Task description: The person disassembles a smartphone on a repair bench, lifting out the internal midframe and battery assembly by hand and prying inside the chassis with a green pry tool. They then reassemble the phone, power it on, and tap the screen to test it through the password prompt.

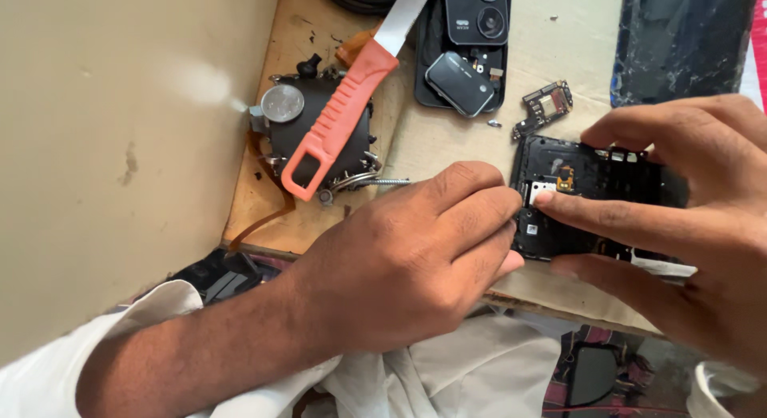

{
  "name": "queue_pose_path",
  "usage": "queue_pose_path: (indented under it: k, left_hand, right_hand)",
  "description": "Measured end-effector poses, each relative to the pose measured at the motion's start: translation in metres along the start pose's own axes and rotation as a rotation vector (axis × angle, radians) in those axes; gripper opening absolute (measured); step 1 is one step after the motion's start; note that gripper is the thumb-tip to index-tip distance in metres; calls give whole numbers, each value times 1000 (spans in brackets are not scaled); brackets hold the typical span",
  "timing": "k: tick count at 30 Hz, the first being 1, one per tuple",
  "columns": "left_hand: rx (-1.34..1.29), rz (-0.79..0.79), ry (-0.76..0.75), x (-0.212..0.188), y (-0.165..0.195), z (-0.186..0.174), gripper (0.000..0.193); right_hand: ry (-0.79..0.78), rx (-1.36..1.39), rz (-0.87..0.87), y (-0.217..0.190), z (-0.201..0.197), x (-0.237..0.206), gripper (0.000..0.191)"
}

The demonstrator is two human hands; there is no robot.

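Head view, both hands [415,258] on opened phone frame [595,186], orange-handled tool [339,118] nearby

We see two small labels on the black phone frame [595,178], which lies at the right of the cardboard-topped table. A white square label [542,190] sits near the frame's upper left, just beside the index fingertip of the right hand [687,218]. A smaller pale square sticker [531,229] sits lower on the frame's left edge, close to the fingertips of the left hand [415,258]. At the top right corner lies a dark, glossy, cracked panel [679,35] with a bluish edge; we cannot tell whether it is a screen. Below the table edge, a dark rounded glossy panel [591,376] shows, possibly a screen.
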State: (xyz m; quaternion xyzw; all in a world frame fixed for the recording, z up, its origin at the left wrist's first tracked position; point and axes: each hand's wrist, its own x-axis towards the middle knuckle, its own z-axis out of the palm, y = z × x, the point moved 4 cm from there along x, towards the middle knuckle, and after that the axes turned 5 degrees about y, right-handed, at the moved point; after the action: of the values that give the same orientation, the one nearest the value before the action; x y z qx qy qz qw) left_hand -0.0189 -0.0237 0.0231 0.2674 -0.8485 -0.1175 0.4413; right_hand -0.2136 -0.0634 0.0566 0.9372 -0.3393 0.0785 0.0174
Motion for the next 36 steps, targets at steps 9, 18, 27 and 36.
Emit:
queue_pose_path:
  k: [9,18,27,36]
  left_hand:
    - [-40,-30,13,-1,-2,0,21]
    - [-14,-25,-20,2,-1,0,21]
    - [-40,-46,-20,2,-2,2,24]
    - [-187,-171,-15,3,-6,3,26]
  right_hand:
    - [11,64,44,1,5,-5,58]
    - [-3,79,58,0,6,-4,58]
    - [36,83,-15,-1,6,-4,57]
    - [110,189,24,-4,13,-10,52]
